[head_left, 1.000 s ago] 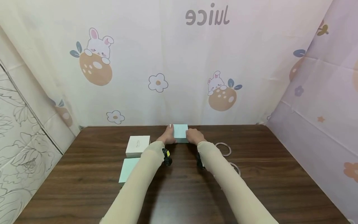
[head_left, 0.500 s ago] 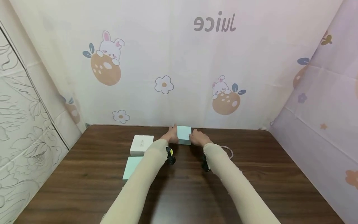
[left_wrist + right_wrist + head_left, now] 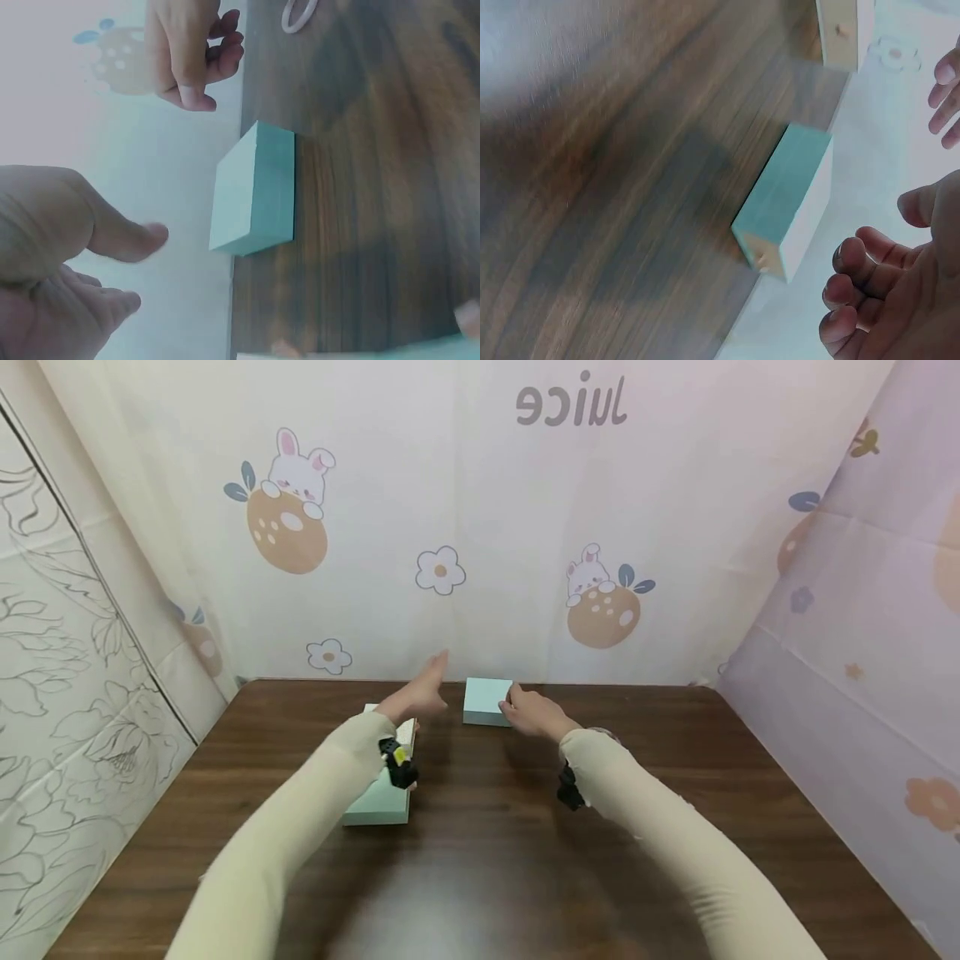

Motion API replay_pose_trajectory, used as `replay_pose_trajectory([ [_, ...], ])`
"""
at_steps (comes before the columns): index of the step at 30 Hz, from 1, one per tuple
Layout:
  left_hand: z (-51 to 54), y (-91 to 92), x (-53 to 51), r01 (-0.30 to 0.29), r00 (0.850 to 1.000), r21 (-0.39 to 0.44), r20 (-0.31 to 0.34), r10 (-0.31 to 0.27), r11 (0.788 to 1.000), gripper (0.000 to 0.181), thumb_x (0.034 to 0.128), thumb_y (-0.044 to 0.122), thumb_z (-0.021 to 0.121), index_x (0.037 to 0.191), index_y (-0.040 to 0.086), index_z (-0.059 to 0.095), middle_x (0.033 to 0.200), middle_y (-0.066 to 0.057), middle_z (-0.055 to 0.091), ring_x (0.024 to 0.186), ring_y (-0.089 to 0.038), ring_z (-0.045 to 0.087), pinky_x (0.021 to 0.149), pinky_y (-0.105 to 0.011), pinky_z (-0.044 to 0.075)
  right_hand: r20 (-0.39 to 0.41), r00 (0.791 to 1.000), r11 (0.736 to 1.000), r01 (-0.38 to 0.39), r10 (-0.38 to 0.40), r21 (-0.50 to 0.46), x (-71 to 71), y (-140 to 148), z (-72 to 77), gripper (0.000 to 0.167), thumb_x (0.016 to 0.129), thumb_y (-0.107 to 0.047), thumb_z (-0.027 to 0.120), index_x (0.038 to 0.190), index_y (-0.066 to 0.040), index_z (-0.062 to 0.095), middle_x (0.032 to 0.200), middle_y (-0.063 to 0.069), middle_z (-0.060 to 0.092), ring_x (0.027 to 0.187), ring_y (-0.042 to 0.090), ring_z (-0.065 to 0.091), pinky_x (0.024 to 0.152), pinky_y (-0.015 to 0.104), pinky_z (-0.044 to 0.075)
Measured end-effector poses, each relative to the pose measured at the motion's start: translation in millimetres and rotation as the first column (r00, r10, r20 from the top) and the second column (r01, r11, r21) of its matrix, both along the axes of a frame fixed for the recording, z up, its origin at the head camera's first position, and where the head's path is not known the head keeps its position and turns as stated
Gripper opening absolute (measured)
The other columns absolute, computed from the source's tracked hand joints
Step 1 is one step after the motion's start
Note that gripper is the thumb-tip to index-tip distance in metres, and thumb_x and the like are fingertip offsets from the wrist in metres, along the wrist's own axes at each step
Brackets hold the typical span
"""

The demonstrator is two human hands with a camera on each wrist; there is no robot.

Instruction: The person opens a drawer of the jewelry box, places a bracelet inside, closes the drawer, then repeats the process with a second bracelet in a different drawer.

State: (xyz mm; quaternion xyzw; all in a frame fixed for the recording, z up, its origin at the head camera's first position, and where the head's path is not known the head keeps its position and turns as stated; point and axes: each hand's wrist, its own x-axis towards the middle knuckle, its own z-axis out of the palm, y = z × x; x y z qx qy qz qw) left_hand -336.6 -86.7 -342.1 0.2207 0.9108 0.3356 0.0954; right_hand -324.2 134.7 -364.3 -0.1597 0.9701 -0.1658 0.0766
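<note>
A mint-green box (image 3: 486, 700) lies at the back edge of the table; its end in the right wrist view is cream with a small tan tab on it. My left hand (image 3: 416, 695) is held to its left, fingers stretched out, above a white box (image 3: 406, 735) that it partly covers. On the other side, my right hand (image 3: 534, 712) hovers by the box's right end, its fingers loosely curled around nothing. Both wrist views show a gap between each hand and the mint-green box. A second mint-green box (image 3: 377, 806) sits in front of the white one, partly behind my left forearm.
A pale ring (image 3: 300, 13) lies on the table to the right, mostly hidden by my right sleeve in the head view. Behind the brown wooden table (image 3: 480, 860) hangs a printed curtain (image 3: 495, 510), close to its back edge.
My left hand has let go of the mint-green box and moved left over the white box. My right hand has drawn slightly off the box's right end. The box stays at the back edge.
</note>
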Motion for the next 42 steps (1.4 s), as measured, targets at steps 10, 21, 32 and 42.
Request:
replay_pose_trajectory([
  [10,-5.1,-64.7,46.0,0.046,0.988,0.019,-0.146,-0.043,0.999,0.086,0.0868,-0.002,0.065,0.149,-0.007,0.007,0.153,-0.028,0.011,0.14,-0.041,0.011,0.11,-0.051,0.016,-0.007,0.996,0.994,-0.086,0.086,-0.061,24.0,-28,-1.6,0.027,0.104,-0.028,0.036,0.113,-0.006,0.05,0.081,0.003,0.056,0.066,0.017,0.049,0.063,0.034,0.04],
  [21,-38.6,-106.1,79.2,-0.046,0.994,0.111,-0.098,0.057,0.993,0.09,0.085,0.006,0.071,0.15,-0.006,0.01,0.151,-0.031,0.013,0.137,-0.047,0.015,0.106,-0.059,0.019,-0.01,0.989,0.98,-0.145,0.145,-0.133,50.0,-59,-27.7,0.027,0.104,-0.028,0.039,0.112,-0.007,0.054,0.073,0.0,0.053,0.061,0.014,0.046,0.058,0.031,0.04],
  [32,-83.1,-135.8,110.2,-0.091,0.995,0.104,-0.024,0.094,0.99,0.111,0.0749,0.031,0.082,0.147,-0.013,0.011,0.151,-0.034,0.01,0.136,-0.049,0.015,0.104,-0.061,0.023,0.063,0.978,0.975,-0.188,0.197,-0.12,70.3,-99,-48.2,0.03,0.104,-0.035,0.037,0.103,-0.01,0.054,0.069,0.0,0.051,0.056,0.013,0.045,0.056,0.029,0.037],
  [42,-99.7,-137.7,116.4,-0.08,0.997,0.096,0.023,0.078,0.992,0.113,0.0729,0.025,0.084,0.145,-0.016,0.007,0.148,-0.038,0.009,0.136,-0.051,0.012,0.104,-0.063,0.019,0.097,0.98,0.982,-0.163,0.172,-0.099,79.4,-116,-62.8,0.043,0.103,-0.041,0.033,0.109,-0.007,0.06,0.077,0.002,0.054,0.069,0.016,0.05,0.065,0.033,0.04],
])
